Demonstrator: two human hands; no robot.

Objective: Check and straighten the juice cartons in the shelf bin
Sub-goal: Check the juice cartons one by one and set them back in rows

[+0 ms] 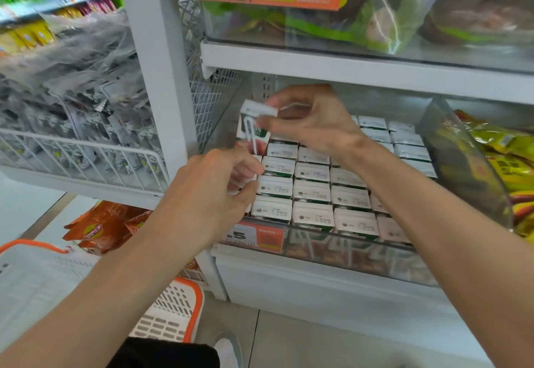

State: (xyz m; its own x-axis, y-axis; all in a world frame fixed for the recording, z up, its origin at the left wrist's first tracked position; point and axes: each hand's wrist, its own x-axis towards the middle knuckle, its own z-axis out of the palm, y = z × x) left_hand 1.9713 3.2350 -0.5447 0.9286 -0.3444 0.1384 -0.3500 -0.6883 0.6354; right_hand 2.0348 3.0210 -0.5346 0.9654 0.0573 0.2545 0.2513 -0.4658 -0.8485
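Observation:
A clear shelf bin holds several small juice cartons in tight rows, white tops up with printed dates. My right hand pinches the top of one carton lifted above the bin's back left corner; its green and red side and attached straw face me. My left hand is at the bin's left front, fingers curled around a carton in the leftmost column, mostly hidden by the hand.
A white shelf upright stands left of the bin, beside a wire basket of silver sachets. Bagged snacks sit right of the bin behind a clear divider. A shelf hangs just above. An orange-rimmed shopping basket sits on the floor.

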